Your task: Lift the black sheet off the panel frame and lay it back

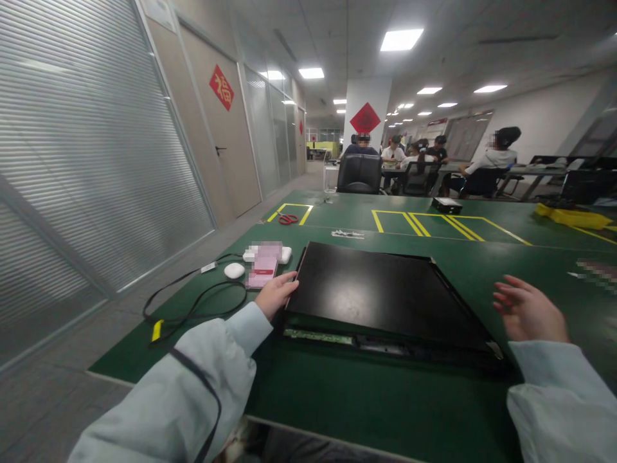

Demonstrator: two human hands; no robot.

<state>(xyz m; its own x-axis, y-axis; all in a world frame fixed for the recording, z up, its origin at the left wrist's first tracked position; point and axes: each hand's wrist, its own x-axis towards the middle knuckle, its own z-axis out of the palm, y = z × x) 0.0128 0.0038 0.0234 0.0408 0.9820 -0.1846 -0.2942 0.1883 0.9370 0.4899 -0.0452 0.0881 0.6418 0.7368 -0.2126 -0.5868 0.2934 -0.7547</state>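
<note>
A black flat display panel (371, 289) lies in a slightly larger black frame (463, 299) on the green table. Its left side sits a little askew in the frame. Along the near edge, a narrow green circuit board (318, 336) shows. My left hand (277, 292) holds the panel's left edge, with thumb and fingers closed at the rim; part of the fingers is hidden. To the right of the panel, my right hand (527, 308) hovers above the table, fingers apart and curved, holding nothing.
Near my left hand lie a pink-screened phone (264, 267), a white rounded case (234, 271) and a black lanyard (193, 316). Farther back are red-handled scissors (288, 219), small metal pieces (347, 235), a black box (447, 205) and a yellow item (573, 217). Several people sit beyond.
</note>
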